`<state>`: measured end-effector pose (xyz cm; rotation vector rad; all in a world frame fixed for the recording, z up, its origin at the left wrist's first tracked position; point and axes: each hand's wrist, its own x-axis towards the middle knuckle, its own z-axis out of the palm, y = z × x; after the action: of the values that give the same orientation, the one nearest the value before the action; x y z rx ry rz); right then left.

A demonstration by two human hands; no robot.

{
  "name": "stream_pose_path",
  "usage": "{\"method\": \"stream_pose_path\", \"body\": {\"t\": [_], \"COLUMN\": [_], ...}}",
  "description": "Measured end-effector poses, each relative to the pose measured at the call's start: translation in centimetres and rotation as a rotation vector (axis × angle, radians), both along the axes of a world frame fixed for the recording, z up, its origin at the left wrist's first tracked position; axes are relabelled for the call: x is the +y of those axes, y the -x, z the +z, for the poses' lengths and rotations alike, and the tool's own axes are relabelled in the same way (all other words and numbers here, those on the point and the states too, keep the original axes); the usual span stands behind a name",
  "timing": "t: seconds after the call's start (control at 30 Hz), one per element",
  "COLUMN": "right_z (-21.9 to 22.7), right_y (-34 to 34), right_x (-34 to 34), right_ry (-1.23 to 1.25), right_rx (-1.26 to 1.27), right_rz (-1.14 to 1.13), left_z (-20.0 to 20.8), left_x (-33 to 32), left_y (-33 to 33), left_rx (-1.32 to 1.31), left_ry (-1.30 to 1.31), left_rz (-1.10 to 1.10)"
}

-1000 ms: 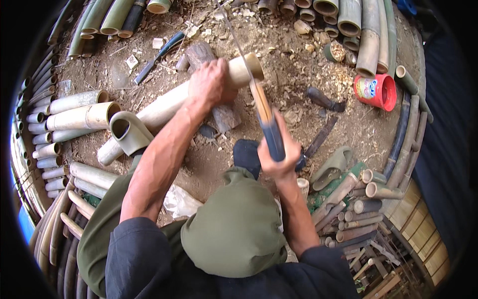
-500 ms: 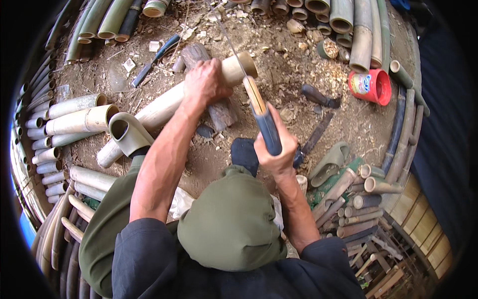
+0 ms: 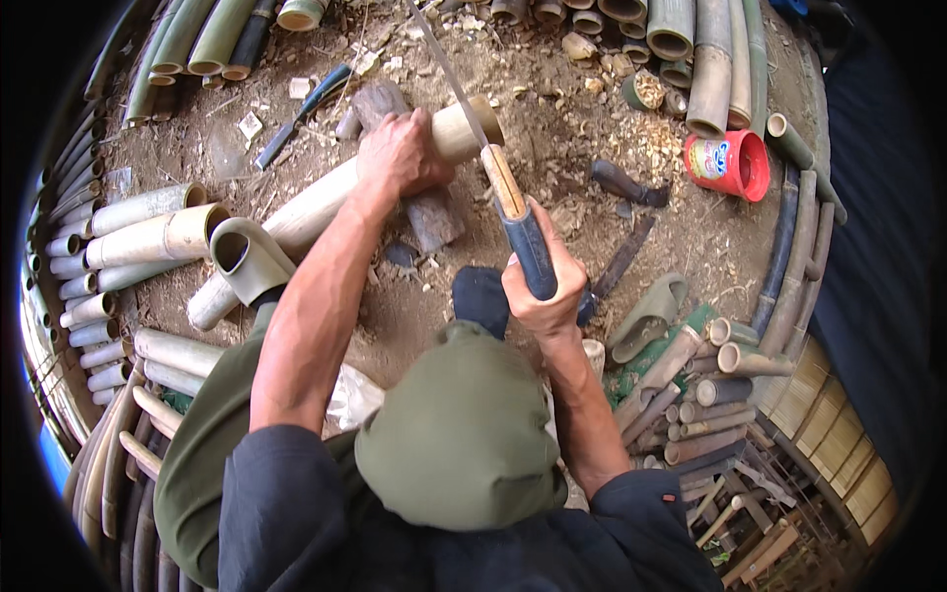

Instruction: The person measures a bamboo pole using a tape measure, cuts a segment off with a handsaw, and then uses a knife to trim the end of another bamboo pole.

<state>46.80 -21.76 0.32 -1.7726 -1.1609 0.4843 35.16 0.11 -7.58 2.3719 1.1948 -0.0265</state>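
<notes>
My left hand [image 3: 402, 156] is wrapped over a pale bamboo pole [image 3: 314, 205], pressing it down on a short dark log [image 3: 434, 219]. The pole lies slantwise, its far right end past the log. In my right hand [image 3: 545, 281] is a handsaw [image 3: 498, 183], gripped by the dark lower part of its wooden handle. The saw's thin blade [image 3: 454, 84] points away from me and crosses the pole near that end, right of my left hand. Whether its teeth are in a cut, I cannot tell.
Bamboo pieces [image 3: 158, 237] line the left side, and more bamboo [image 3: 710, 79] lies at the far right. A red tub [image 3: 755, 166] rests on its side. A dark-handled tool [image 3: 626, 185], a long blade [image 3: 623, 252] and a blue-black tool [image 3: 301, 116] lie on the chip-strewn ground [image 3: 552, 128].
The whole view has shifted slightly. The saw blade shows a little more of its flat side; both hands keep their grips, and the pole stays on the log.
</notes>
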Motion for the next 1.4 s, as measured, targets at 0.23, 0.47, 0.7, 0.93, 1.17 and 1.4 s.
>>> {"method": "stream_pose_path", "body": {"t": [0.23, 0.47, 0.7, 0.93, 1.17, 1.4], "right_z": [7.4, -0.1, 6.9, 1.3, 6.6, 0.3], "right_y": [1.4, -0.2, 0.8, 0.2, 0.0, -0.5], "right_x": [-21.2, -4.6, -19.1, -1.1, -18.5, -0.2], "right_ry": [0.344, 0.082, 0.314, 0.081, 0.344, 0.027], "right_rx": [-0.151, -0.135, -0.151, 0.025, -0.105, 0.008], "right_rz": [0.073, 0.047, 0.035, 0.012, 0.106, 0.054], "left_z": [1.8, 1.0, 2.3, 1.7, 2.3, 2.0], "left_x": [-0.1, 0.5, 1.5, 0.9, 1.4, 1.4], "left_y": [-0.4, -0.6, -0.3, -0.4, -0.5, -1.1], "left_rx": [0.092, 0.060, 0.089, 0.112, 0.130, 0.120], "left_ry": [0.084, 0.022, 0.141, 0.122, 0.166, 0.150], "left_rz": [-0.003, 0.037, 0.018, 0.007, 0.039, 0.022]}}
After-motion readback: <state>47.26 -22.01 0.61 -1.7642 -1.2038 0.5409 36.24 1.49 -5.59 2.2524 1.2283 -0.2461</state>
